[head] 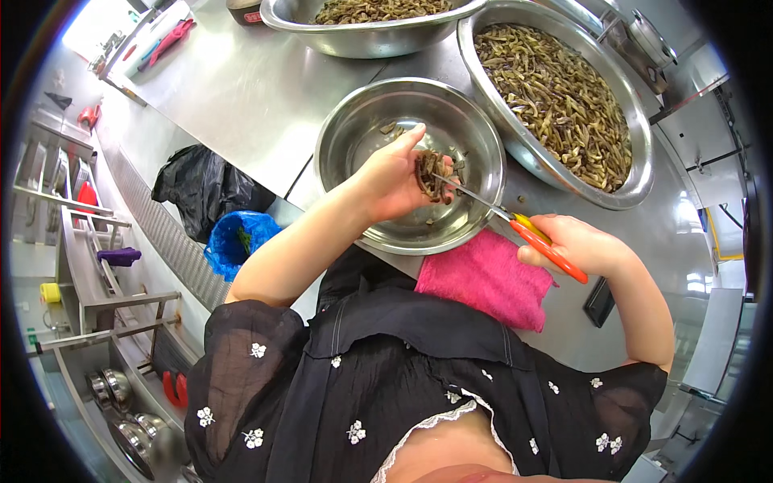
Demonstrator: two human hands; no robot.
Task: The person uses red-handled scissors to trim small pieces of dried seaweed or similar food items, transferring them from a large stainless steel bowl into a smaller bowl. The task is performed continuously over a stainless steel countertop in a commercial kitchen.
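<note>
Palm up over a round steel bowl (338, 133), my left hand (389, 181) holds a small bunch of brown food strips (430, 175) across its fingers. The handles of a pair of scissors (531, 232), orange and yellow, are in my right hand (580, 244). Their metal blades reach left to the bunch, and the tips are partly hidden among the strips. A few small cut pieces (388, 128) lie in the bowl below. A pink cloth (486, 281) is spread on the steel table between the bowl and my body.
A large steel basin (640, 145) full of greenish-brown strips stands right of the bowl, with a second such basin (374, 42) behind. A dark phone-like object (599, 302) lies at right. Down left are a black plastic bag (205, 187) and a blue-lined bin (226, 241).
</note>
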